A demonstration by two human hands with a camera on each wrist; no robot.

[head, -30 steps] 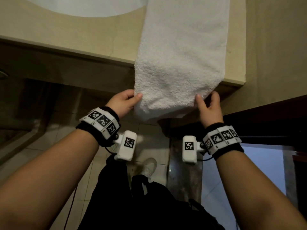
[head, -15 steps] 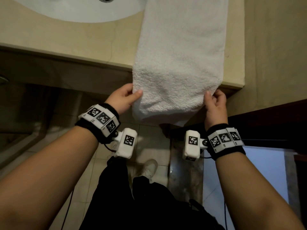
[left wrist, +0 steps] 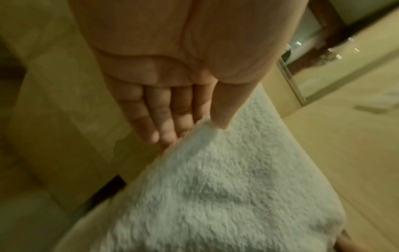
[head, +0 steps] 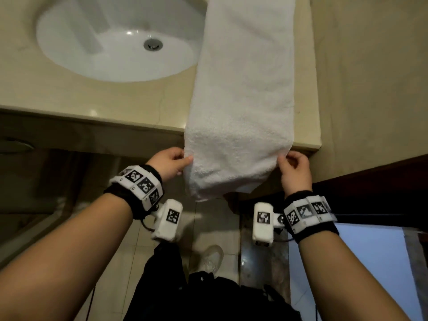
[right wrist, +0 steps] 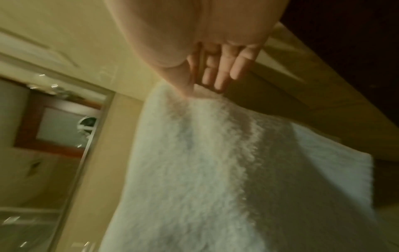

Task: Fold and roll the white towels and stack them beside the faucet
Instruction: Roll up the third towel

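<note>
A white towel [head: 243, 100], folded into a long strip, lies on the beige counter [head: 115, 100] to the right of the sink, and its near end hangs over the front edge. My left hand [head: 187, 159] pinches the left edge of that hanging end. My right hand [head: 281, 158] pinches its right edge, close under the counter lip. In the left wrist view, thumb and fingers of the left hand [left wrist: 205, 124] close on the towel [left wrist: 215, 187]. The right wrist view shows the right hand [right wrist: 194, 90] pinching the towel [right wrist: 194, 170] the same way. No faucet is in view.
The white sink basin [head: 69, 54] with its drain [head: 152, 45] sits left of the towel. A beige wall [head: 370, 89] closes the counter's right end. Below are the tiled floor, my dark trousers and a shoe [head: 212, 258].
Both hands have risen with the towel's hanging end toward the counter edge, so less of it hangs. My view has tilted up, showing more of the sink.
</note>
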